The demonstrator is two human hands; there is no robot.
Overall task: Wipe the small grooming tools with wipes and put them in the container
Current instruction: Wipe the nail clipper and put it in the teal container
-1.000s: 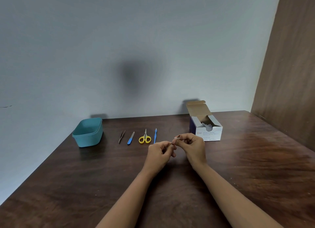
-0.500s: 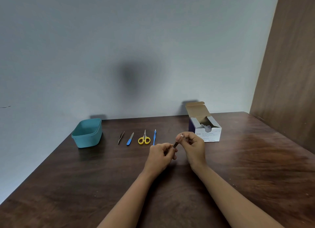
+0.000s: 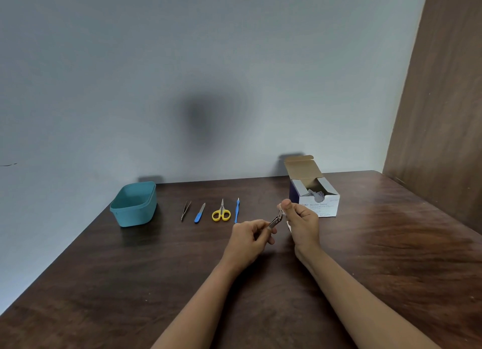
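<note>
Your metal clipper (image 3: pixel 275 221) is off the table, just in front-left of the swab box (image 3: pixel 318 205), tilted with its far end up and to the right. Your left hand (image 3: pixel 249 241) sits left of and nearer than the box, fingers curled round the clipper's lower end and pinching it, knuckles up, forearm running in from the bottom centre. Your right hand (image 3: pixel 303 225) is right in front of the box, palm turned left, thumb pointing up. Thumb and curled fingers pinch a white wipe (image 3: pixel 289 226) against the clipper's upper end, and a bit of the wipe shows below the palm. The right forearm comes in from the lower right. The two hands are close but not touching, joined only by the clipper.

Left of the box, a row lies flat on the table (image 3: pixel 125 283): blue-handled pick (image 3: pixel 236 210) closest, then yellow scissors (image 3: pixel 221 213), blue nail file (image 3: pixel 199 213), tweezers (image 3: pixel 185 210). The teal container (image 3: pixel 135 216) is farthest left of the box and open-topped; I can't tell what's inside. The box's flap stands open, with packets showing in it.
</note>
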